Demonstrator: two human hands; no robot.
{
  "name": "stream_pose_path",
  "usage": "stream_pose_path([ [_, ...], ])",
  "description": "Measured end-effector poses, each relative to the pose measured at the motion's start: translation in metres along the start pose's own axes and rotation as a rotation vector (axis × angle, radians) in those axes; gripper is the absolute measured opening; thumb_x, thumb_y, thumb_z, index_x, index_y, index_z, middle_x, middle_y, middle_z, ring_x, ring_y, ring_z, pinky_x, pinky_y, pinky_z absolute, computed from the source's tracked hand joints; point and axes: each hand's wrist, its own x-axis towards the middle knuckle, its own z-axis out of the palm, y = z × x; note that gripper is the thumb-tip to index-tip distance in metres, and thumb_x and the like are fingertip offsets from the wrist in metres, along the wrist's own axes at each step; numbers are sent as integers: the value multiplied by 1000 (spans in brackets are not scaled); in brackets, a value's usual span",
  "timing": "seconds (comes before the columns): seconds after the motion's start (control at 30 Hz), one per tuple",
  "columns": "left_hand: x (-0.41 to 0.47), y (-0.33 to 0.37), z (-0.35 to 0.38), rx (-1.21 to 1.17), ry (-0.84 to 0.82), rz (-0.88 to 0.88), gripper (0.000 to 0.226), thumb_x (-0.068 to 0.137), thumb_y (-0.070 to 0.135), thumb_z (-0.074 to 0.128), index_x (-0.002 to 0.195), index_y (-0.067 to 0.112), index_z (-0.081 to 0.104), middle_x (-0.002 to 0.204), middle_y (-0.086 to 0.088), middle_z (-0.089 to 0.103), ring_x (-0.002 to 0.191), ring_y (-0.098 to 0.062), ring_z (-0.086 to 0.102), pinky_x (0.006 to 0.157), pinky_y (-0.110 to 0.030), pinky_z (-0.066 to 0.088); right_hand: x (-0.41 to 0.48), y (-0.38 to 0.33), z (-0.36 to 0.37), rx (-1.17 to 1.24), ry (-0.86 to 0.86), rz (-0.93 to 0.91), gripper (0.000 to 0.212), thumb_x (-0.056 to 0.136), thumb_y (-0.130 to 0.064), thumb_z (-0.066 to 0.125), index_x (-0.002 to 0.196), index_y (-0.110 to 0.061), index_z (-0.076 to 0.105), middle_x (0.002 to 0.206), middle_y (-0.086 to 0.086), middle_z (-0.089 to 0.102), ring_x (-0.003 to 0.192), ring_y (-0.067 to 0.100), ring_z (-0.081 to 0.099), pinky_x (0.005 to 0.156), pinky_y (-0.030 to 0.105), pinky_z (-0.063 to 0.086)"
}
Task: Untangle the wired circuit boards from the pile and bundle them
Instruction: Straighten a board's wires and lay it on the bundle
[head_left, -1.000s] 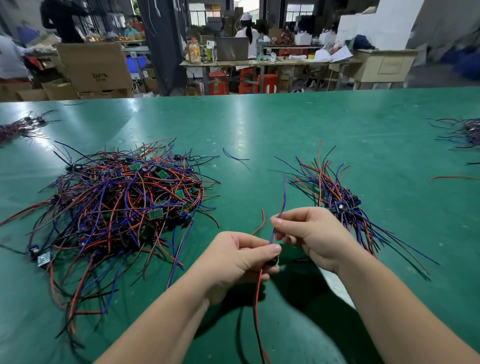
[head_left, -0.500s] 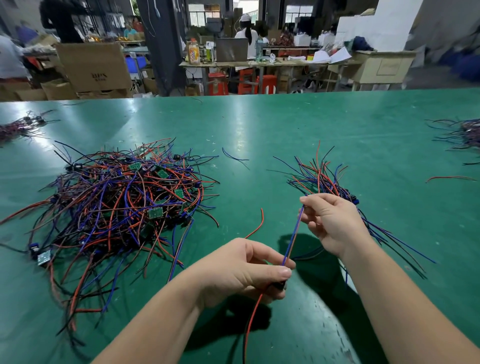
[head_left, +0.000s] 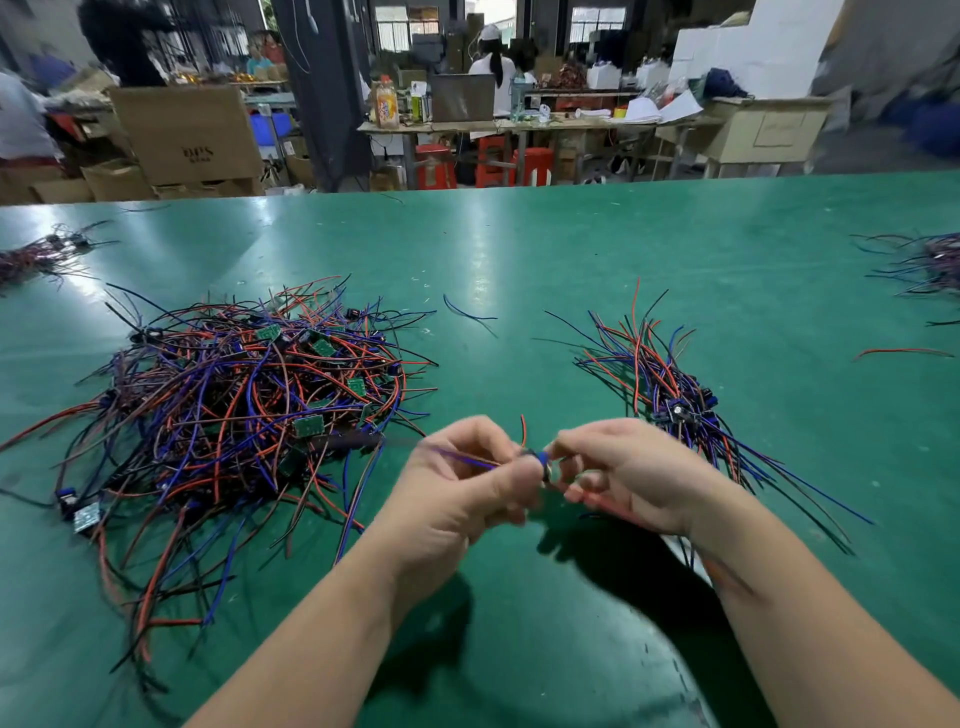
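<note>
A big tangled pile of red, blue and black wires with small green circuit boards lies on the left of the green table. A sorted bundle of wired boards lies to the right, its wires fanned out. Just above the table between them, my left hand and my right hand meet and pinch one small wired board. Its blue wire runs left across my left fingers and a red wire tip sticks up. The board itself is mostly hidden by my fingers.
A loose blue wire lies at mid table. Smaller wire heaps sit at the far left edge and far right edge, with a single red wire near the right one. Beyond the table stand cardboard boxes, benches and people.
My right hand came back from the stretched blue wire to meet my left hand. Both hands rose slightly, and the wires that hung below my left hand are now drawn up leftward.
</note>
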Motion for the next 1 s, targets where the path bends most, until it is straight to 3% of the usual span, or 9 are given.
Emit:
stream_pose_path([
  [0.07,3,-3,0,-71,142,158,43,35,35,96,57,21,62,66,-4,64,51,-13,59,54,-20,49,-3,5,8,-96,-180,-18,4,79,-7,68,80,-9,72,68,6,67,53,12,59,51,17,45],
  [0.17,4,-5,3,68,359,343,33,48,27,88,60,18,59,66,2,66,59,-9,62,61,-19,50,-4,7,13,58,-338,-60,16,68,-10,77,84,-13,76,75,2,70,59,8,61,54,14,46],
  [0.33,-2,-11,12,361,523,578,33,57,27,80,67,11,54,72,7,68,66,-7,65,65,-16,50,-3,3,18,400,-331,-182,53,37,-31,96,82,-9,77,71,2,67,56,6,60,50,13,48],
  [0.43,-3,-14,13,373,579,672,26,61,21,78,67,15,53,75,12,68,68,-5,64,66,-16,49,-5,4,22,449,-368,-164,59,35,-28,97,85,-6,76,72,4,68,57,8,62,50,15,49],
  [0.53,-1,-12,12,394,643,708,25,62,19,76,65,16,51,76,17,66,70,-1,61,67,-15,47,-8,6,27,463,-467,-145,48,49,-25,93,91,-6,76,76,6,70,62,10,65,54,16,51],
  [0.6,2,-10,10,349,663,711,26,63,19,75,65,14,50,74,17,65,67,2,60,66,-12,46,-9,7,32,462,-480,-119,30,69,-31,78,88,-9,76,77,6,70,63,10,66,55,16,52],
  [0.67,3,-9,7,362,679,705,30,62,24,78,64,15,50,71,17,63,64,2,57,64,-12,45,-9,7,36,443,-451,-108,25,77,-30,66,85,-10,77,75,5,70,62,9,65,54,16,51],
  [0.83,0,-17,1,678,530,735,36,63,32,85,66,20,51,74,7,60,74,-11,61,72,-28,48,-6,6,42,502,-286,-208,11,64,-18,72,69,-8,74,70,5,67,56,6,59,52,14,49],
  [1.0,3,-20,-1,986,372,768,17,67,13,81,71,12,65,85,2,64,87,-5,61,78,-17,45,-4,1,34,510,-135,-255,11,63,-7,68,70,-6,75,74,15,70,58,14,61,48,18,50],
])
